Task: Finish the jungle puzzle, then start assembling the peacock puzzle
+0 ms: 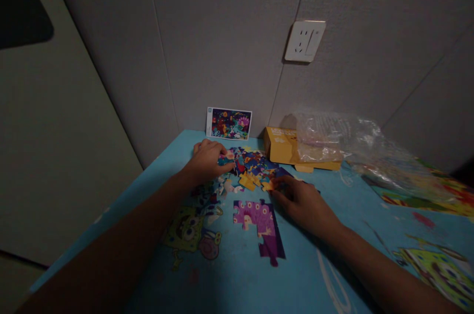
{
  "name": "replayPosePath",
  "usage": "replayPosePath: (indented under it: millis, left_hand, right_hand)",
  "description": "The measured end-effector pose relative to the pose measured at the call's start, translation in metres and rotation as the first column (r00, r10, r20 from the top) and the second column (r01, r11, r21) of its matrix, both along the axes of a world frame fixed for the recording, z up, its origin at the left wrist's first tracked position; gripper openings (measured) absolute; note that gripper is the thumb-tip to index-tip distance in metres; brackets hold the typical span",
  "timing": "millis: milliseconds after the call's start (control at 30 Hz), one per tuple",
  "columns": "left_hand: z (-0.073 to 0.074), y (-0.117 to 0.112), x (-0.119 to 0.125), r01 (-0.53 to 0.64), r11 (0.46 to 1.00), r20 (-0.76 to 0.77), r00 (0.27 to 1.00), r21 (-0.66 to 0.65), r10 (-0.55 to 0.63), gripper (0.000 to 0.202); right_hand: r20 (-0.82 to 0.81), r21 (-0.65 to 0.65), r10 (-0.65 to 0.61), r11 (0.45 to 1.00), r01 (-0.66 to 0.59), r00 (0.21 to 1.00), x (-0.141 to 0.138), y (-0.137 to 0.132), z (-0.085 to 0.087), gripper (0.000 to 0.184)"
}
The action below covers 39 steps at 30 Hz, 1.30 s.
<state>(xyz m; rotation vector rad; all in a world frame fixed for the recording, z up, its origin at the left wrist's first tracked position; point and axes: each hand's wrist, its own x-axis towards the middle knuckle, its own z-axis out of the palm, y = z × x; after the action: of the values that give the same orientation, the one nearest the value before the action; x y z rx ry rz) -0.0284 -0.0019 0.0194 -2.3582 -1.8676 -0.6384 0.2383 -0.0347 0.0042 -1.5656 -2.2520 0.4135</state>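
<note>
A heap of loose coloured puzzle pieces (255,166) lies on the blue cartoon-printed tabletop (303,274) near the wall. My left hand (208,160) rests on the heap's left side, fingers curled around a piece at its fingertips. My right hand (301,200) lies at the heap's right edge, fingers bent and pinching a small orange piece (267,185). Between my forearms sits a joined purple section of puzzle (261,222). A reference picture card (228,123) leans upright against the wall behind the heap.
A yellow cardboard box (283,148) lies by the wall, right of the heap, with a crumpled clear plastic bag (344,141) over it. A white wall socket (304,41) is above. The table's left edge drops off beside a pale cabinet door (55,146).
</note>
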Motion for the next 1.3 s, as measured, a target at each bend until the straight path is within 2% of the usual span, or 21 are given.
replayPosePath:
  millis: [267,333,433,533,600,767,967,1200,1300]
  left_hand:
    - [-0.005,-0.003,0.008,0.110,0.992,0.056,0.992,0.059,-0.113,0.039]
    - [-0.008,-0.004,0.008,0.180,0.983,0.041,0.983,0.024,-0.181,0.043]
    - [-0.014,-0.005,0.008,0.271,0.958,-0.022,0.962,-0.096,-0.274,0.051]
    - [-0.018,-0.005,0.007,0.279,0.943,-0.075,0.952,-0.181,-0.296,0.048]
    - [-0.019,-0.004,0.007,0.271,0.944,-0.087,0.953,-0.188,-0.291,0.046]
    - [-0.020,-0.002,0.007,0.248,0.958,-0.073,0.963,-0.141,-0.260,0.050]
    - [-0.017,0.002,0.007,0.244,0.966,-0.045,0.968,-0.085,-0.248,0.028]
    - [-0.009,0.002,0.011,0.201,0.956,0.086,0.971,0.215,-0.223,0.027]
    - [-0.003,-0.001,0.010,0.135,0.959,0.064,0.986,0.250,-0.155,0.028]
  right_hand:
    - [-0.006,-0.004,-0.007,1.000,0.007,1.000,0.001,0.001,-0.002,0.031]
    - [-0.008,-0.001,-0.008,1.000,0.008,1.000,0.001,0.002,-0.003,0.031]
    - [-0.023,0.001,-0.003,1.000,0.003,1.000,0.001,0.002,-0.003,0.030]
    - [-0.027,0.000,-0.004,1.000,0.004,1.000,0.001,0.002,-0.003,0.031]
    - [-0.015,0.001,-0.009,1.000,0.009,1.000,0.001,0.002,-0.002,0.032]
    - [-0.001,-0.011,-0.014,1.000,0.014,1.000,0.000,0.001,0.000,0.032]
    - [-0.007,-0.008,-0.008,1.000,0.008,1.000,0.000,0.000,0.001,0.032]
    - [-0.004,0.009,-0.006,1.000,0.006,1.000,0.000,0.000,0.000,0.032]
    - [0.000,0.004,-0.010,1.000,0.010,1.000,0.000,0.001,-0.001,0.031]
